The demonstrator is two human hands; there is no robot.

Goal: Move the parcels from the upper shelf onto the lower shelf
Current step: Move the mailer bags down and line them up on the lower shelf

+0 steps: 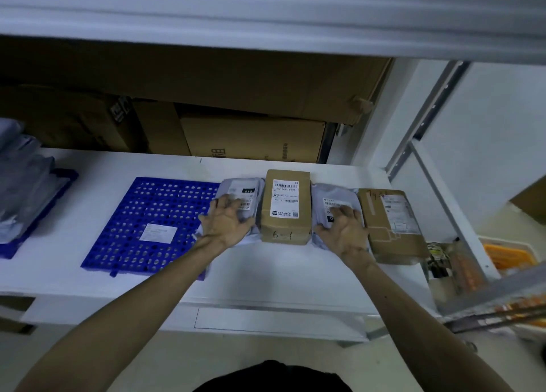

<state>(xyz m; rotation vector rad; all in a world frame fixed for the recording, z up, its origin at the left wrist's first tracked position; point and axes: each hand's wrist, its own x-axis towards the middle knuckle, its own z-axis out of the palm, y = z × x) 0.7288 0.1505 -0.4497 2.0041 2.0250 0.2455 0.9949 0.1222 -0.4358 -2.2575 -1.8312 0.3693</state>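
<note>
Parcels (285, 214) lie four in a row on the white shelf board (266, 276), just right of the frame's centre, below the pale front edge of the upper shelf (266, 16) that runs along 12 o'clock.

Behind the row, toward 12 o'clock, large brown cartons (251, 137) fill the back of the shelf. A slotted metal upright (428, 117) slants through 2 o'clock. At 9 o'clock of the row a blue perforated mat (133, 202) lies flat on the board and carries a white label (158, 232); the leftmost parcel overlaps its right edge. At the frame's far 9 o'clock edge a stack of grey bags (20, 185) sits on a second blue mat (63, 182).

In the row, from 9 o'clock to 3 o'clock:
- a left grey bag (229, 185) with a printed label;
- a middle brown box (283, 232), label up, with handwriting on its near end;
- a right grey bag (322, 196);
- a right brown box (393, 241), turned slightly askew.

Each touches its neighbour.

The left hand (224, 223) lies palm down on the left grey bag, fingers spread toward 12 o'clock, thumb side against the middle brown box. The right hand (345, 229) lies palm down on the right grey bag, fingers spread, thumb out toward 9 o'clock. Neither bag is lifted off the board.
</note>
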